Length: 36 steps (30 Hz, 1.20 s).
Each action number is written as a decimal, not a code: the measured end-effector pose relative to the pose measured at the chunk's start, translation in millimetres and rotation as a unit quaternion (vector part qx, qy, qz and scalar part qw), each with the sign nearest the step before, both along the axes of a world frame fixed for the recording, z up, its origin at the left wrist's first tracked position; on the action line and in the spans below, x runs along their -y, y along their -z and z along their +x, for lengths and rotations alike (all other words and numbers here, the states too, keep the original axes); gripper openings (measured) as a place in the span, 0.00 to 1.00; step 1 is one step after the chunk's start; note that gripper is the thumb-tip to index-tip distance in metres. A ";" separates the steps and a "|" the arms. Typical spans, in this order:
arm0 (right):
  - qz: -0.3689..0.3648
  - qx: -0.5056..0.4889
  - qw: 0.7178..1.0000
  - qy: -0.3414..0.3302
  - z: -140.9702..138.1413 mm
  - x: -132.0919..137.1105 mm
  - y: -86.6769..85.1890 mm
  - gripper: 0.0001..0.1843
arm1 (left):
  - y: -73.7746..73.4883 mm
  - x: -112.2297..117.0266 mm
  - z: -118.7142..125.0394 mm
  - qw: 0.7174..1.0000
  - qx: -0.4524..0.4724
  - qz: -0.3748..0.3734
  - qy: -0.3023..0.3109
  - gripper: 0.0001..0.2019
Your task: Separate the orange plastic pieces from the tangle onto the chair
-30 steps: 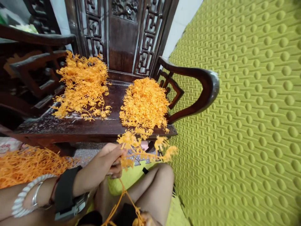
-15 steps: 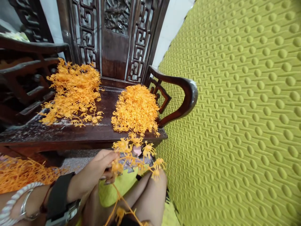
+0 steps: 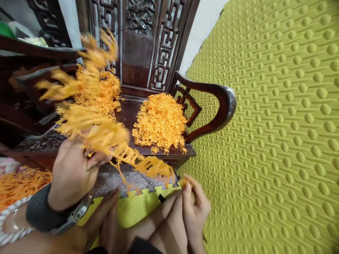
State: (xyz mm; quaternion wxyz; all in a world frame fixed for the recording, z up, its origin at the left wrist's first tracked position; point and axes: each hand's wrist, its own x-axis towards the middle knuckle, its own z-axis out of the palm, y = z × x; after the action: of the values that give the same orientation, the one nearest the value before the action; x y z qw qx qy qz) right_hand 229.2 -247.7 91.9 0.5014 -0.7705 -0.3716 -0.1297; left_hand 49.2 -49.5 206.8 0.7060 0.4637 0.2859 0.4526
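My left hand (image 3: pixel 75 167) is closed on an orange plastic branch (image 3: pixel 106 135) hung with spider-like pieces. Motion blurs the branch, which spreads in front of the bench and trails toward my right. Over my right knee, my right hand (image 3: pixel 196 208) is closed, its fingertips pinched around a small orange piece (image 3: pixel 185 181) that is mostly hidden. Beyond them, a heap of loose orange spider-like pieces (image 3: pixel 160 121) lies on the right of the dark wooden bench (image 3: pixel 129 111). A looser orange pile (image 3: pixel 106 91) sits on the left, partly covered by the held branch.
A curved wooden armrest (image 3: pixel 225 102) bounds the bench on the right. Past it stands a yellow-green bumpy surface (image 3: pixel 278 123). At lower left lies a mass of thin orange stems (image 3: pixel 23 187). A yellow foam mat (image 3: pixel 137 208) covers floor beneath my legs.
My left hand has moved left and nearer, and its orange branch now swings up across the left pile. My right hand has come into view at the lower right. The view has shifted slightly.
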 end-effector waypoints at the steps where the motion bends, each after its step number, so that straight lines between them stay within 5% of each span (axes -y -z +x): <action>1: 0.001 0.044 0.999 0.002 12.9 -19.6 -16.0 0.13 | -3.0 3.3 4.8 0.999 0.031 -0.004 -0.029 0.13; 6: -0.029 0.144 0.989 -0.025 89.6 -121.8 -83.6 0.11 | -17.6 4.8 18.0 0.987 0.147 -0.061 -0.013 0.26; 9: -0.083 0.163 0.983 -0.026 117.4 -165.5 -97.4 0.12 | -20.2 1.9 16.5 0.980 0.179 -0.082 0.002 0.28; 12: -0.094 0.180 0.979 -0.024 109.7 -182.9 -100.6 0.19 | -17.9 -0.2 16.6 0.979 0.181 -0.093 0.009 0.28; 17: -0.027 0.267 0.951 -0.151 53.6 -180.1 -104.2 0.16 | -12.0 -2.9 22.0 0.980 0.165 -0.111 0.022 0.26; 20: -0.073 0.166 0.928 -0.326 26.3 -171.2 -106.5 0.17 | -10.6 -3.7 22.1 0.979 0.161 -0.118 0.035 0.26; 23: -0.097 -0.043 0.829 -0.549 3.2 -157.1 -108.4 0.19 | -10.4 -4.0 20.9 0.977 0.152 -0.138 0.055 0.24; 25: -0.129 -0.125 0.753 -0.633 -12.6 -148.6 -106.1 0.21 | -11.1 -3.7 20.2 0.977 0.147 -0.142 0.065 0.23; 27: -0.141 -0.190 0.711 -0.662 -27.0 -142.0 -99.8 0.24 | -12.3 -3.1 18.8 0.975 0.142 -0.150 0.085 0.24; 31: -0.158 -0.354 0.652 -0.651 -38.7 -123.5 -83.9 0.03 | -11.9 -3.7 10.6 0.960 0.139 -0.194 0.145 0.24; 32: -0.180 -0.381 0.642 -0.640 -37.7 -115.6 -80.7 0.05 | -10.2 -4.6 7.8 0.956 0.143 -0.200 0.162 0.23; 34: -0.218 -0.406 0.641 -0.614 -33.4 -96.1 -74.8 0.15 | -4.5 -6.5 2.8 0.945 0.145 -0.209 0.207 0.20; 36: -0.245 -0.393 0.669 -0.581 -29.4 -74.0 -68.4 0.20 | 3.7 -7.6 -0.7 0.938 0.125 -0.204 0.250 0.17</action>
State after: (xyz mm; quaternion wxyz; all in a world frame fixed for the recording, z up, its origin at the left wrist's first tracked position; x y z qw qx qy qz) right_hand 199.8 -173.7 160.4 0.3678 -0.4738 -0.5307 0.5988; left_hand 48.5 -41.9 203.2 0.9059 0.3059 0.1567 0.2475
